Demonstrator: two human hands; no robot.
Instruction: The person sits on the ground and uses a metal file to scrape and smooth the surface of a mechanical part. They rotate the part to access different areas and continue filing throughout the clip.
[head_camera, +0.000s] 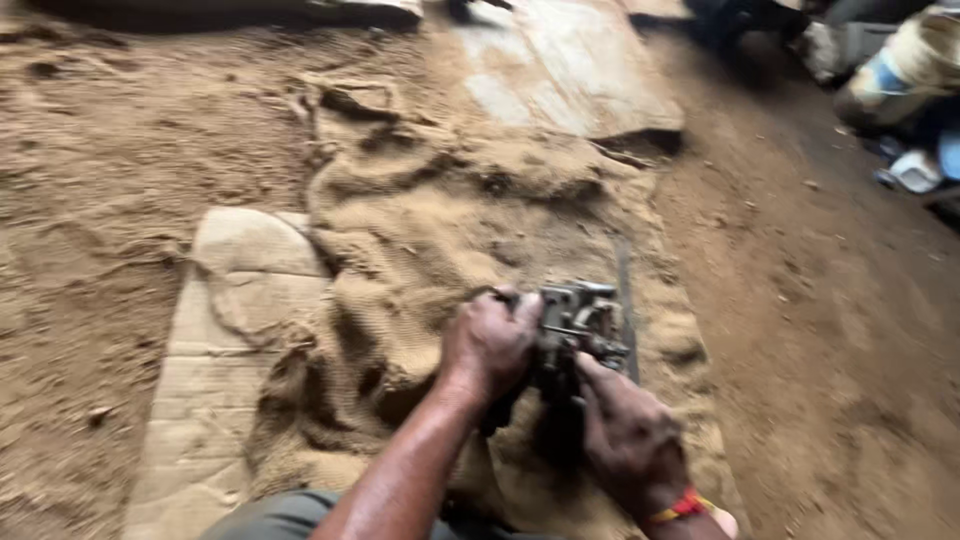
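Down low, both hands clamp a grimy grey metal engine part (577, 330): left hand (488, 343) on its left side, right hand (628, 440) beneath, over the rumpled brown burlap sack (430, 230) near its right edge, flattened cardboard sheet (215, 340) just left.

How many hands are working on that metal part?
2. The left hand grips the metal part's left side; the right hand, with a red wristband, holds it from below. No other hands show.
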